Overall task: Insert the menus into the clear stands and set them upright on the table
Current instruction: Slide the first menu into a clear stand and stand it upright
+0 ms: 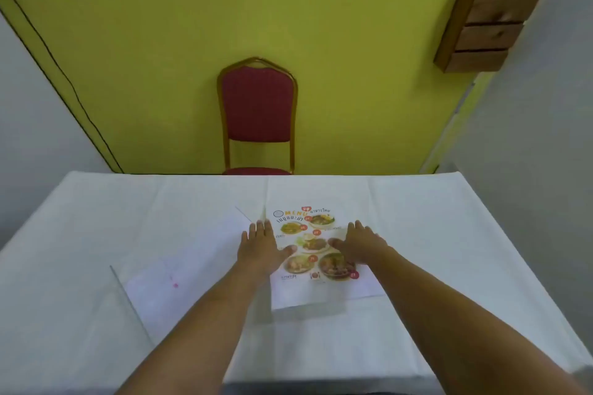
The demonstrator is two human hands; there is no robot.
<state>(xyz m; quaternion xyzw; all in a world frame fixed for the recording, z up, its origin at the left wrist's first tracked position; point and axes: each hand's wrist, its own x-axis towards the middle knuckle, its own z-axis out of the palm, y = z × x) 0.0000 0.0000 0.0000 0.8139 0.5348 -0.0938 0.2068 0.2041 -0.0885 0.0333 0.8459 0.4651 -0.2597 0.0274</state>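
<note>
A printed menu (308, 224) with food photos lies flat in the middle of the white-clothed table (96, 218). My left hand (261, 245) rests palm down on the menu's left edge, fingers spread. On the menu's right side my right hand (361, 244) also lies flat, fingers apart. A clear stand (179, 266) lies flat to the left of the menu, with a white sheet showing through it and a small pink mark. Whether the menu sits inside another clear stand I cannot tell.
A red padded chair (258, 112) with a gold frame stands behind the table's far edge against a yellow wall. A wooden box shelf (487, 16) hangs on the wall at the upper right.
</note>
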